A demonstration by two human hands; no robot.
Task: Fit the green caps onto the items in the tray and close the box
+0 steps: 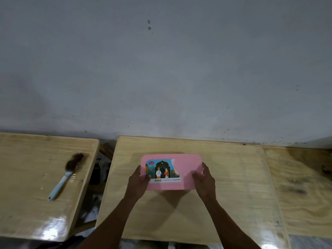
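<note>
head | pink box [171,171] mid-table [233,194], bare wood all round | long axis left-right | left hand [139,182], right hand [204,180] clasp its ends

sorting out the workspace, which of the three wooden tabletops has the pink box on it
The middle tabletop, where both hands hold the pink box. The left tabletop holds only a brush, and the right tabletop has neither box nor brush.

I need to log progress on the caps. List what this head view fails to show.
- Inside of the pink box: hidden by its lid; tray, items and green caps unseen.
- Box end latches: covered by the left hand and right hand.
- Label small print: too small and blurred.
- Brush bristles: blurred.
</note>
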